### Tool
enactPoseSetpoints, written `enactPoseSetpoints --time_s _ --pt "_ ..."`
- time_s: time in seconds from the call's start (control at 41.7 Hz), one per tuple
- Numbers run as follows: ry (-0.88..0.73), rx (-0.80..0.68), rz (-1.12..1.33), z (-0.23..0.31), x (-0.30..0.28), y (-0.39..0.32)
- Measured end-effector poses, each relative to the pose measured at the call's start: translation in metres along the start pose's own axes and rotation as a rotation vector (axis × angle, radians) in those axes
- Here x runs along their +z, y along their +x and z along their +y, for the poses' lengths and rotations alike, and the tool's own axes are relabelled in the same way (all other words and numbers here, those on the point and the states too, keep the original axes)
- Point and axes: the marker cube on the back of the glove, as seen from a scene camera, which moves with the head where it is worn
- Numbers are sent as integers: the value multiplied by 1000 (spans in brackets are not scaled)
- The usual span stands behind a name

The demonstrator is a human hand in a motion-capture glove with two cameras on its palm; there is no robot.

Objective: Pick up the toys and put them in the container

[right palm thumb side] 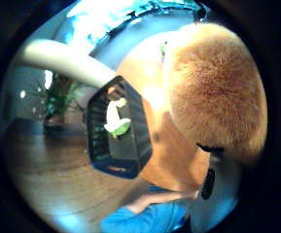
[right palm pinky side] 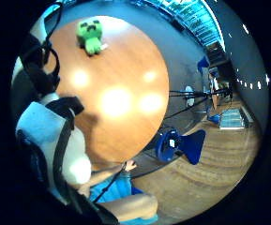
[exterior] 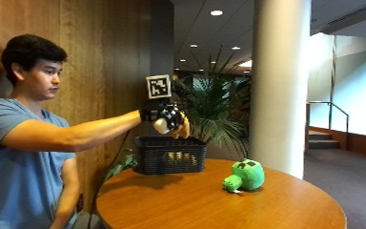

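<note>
In the outside view my gloved right hand (exterior: 164, 116) is raised just above the black basket (exterior: 170, 155) at the table's far left. Its fingers curl round an orange and white furry toy (exterior: 182, 130), which hangs over the basket's rim. That toy's orange fur (right palm thumb side: 213, 87) fills much of the thumb side palm view, with the basket (right palm thumb side: 130, 145) beyond it. Inside lies a white and green toy (right palm thumb side: 115, 121). A green blocky plush (exterior: 245, 175) sits on the round wooden table (exterior: 234, 205), right of the basket; it also shows near the table's edge (right palm pinky side: 90, 35).
A thick white pillar (exterior: 281, 86) rises behind the table and a potted palm (exterior: 215, 105) stands behind the basket. A wood-panelled wall is at the left. A blue chair (right palm pinky side: 179, 145) stands on the floor beside the table.
</note>
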Motion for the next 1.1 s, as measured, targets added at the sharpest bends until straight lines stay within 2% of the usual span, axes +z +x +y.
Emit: enactPoseSetpoints --time_s 0.168,0.264,0.384,0.48,0.551,0.695,0.911,1.007,1.103 --pt "38 3 -120 -16 -51 -54" --pt "58 79 -126 -23 -64 -96" --pt "52 -58 -39 -19 -63 -137" --pt "23 5 -76 -22 -57 -171" --pt "4 -90 -154 -19 -51 -194" --pt "-52 -165 -195 -13 -28 -152" --pt "-176 -184 -276 -6 -13 -163" --pt "-154 -157 -260 -9 -16 -157" --pt "-87 -215 -212 -11 -22 -163"
